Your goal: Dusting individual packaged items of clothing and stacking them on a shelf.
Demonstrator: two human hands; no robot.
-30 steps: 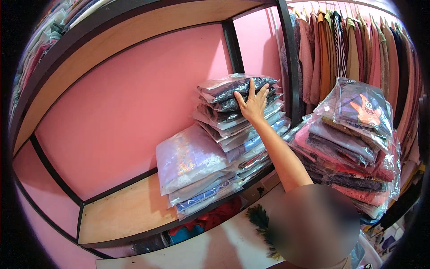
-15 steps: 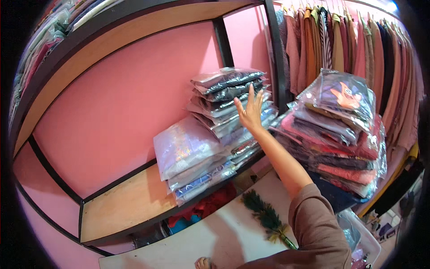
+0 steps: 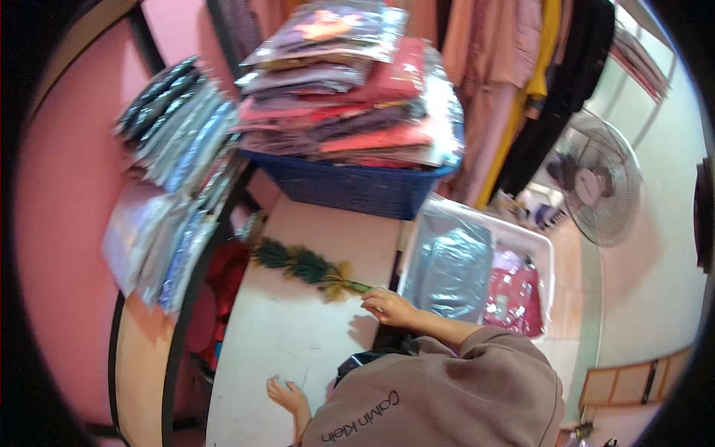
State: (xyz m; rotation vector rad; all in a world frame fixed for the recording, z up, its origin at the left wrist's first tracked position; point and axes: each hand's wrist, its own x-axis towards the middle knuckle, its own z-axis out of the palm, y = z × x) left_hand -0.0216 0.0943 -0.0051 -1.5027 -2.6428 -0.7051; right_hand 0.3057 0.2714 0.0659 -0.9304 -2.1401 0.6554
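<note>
One weak grip could drop our feather duster (image 3: 309,267) onto the table's (image 3: 249,357) right edge; left fingers (image 3: 275,387) open, right fingers (image 3: 371,300) we cannot tell.

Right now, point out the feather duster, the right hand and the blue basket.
Feather duster (image 3: 309,267): head view, on its dark feathers.
Right hand (image 3: 392,307): head view, on the middle of the hand.
Blue basket (image 3: 350,186): head view, on its side wall.
</note>
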